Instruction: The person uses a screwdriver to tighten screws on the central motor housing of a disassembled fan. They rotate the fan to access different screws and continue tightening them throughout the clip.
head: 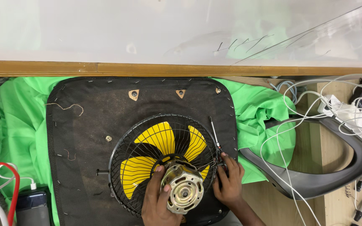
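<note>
My left hand [158, 196] clamps the round brass-coloured metal fan motor [182, 191]; my right hand [228, 182] grips the thin screwdriver [215, 137], which I judge could slip into the black wire fan guard [147, 138].

L hand [158, 196] & R hand [229, 184], fingers curled

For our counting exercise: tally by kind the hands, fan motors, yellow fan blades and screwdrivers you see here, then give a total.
Hands: 2 (left hand, right hand)
Fan motor: 1
Yellow fan blades: 5
Screwdriver: 1
Total: 9
</note>
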